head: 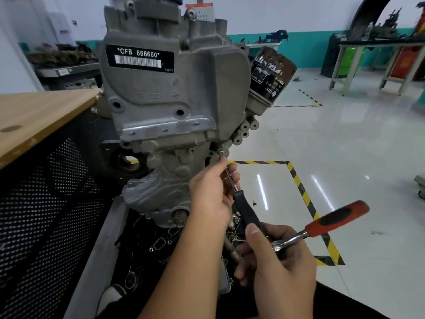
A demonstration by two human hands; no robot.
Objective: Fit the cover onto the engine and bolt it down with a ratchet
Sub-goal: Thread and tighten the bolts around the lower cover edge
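A grey cast cover (170,93) with a black "CFB 666660" label sits on the front of the engine (161,187). A small bolt (221,153) shows at the cover's lower right edge. My left hand (210,194) pinches the thin metal shaft of a long extension just below that bolt. The extension's black grip (247,209) runs down to a ratchet (322,229) with a red and black handle. My right hand (276,261) is wrapped around the ratchet head, and the handle sticks out to the right.
A wooden bench top (34,118) with a black perforated side panel stands at the left. An oil filter (271,74) juts from the engine's right side. Gaskets and loose parts lie on the dark tray (147,249) below. Yellow-black tape (303,194) marks the glossy floor.
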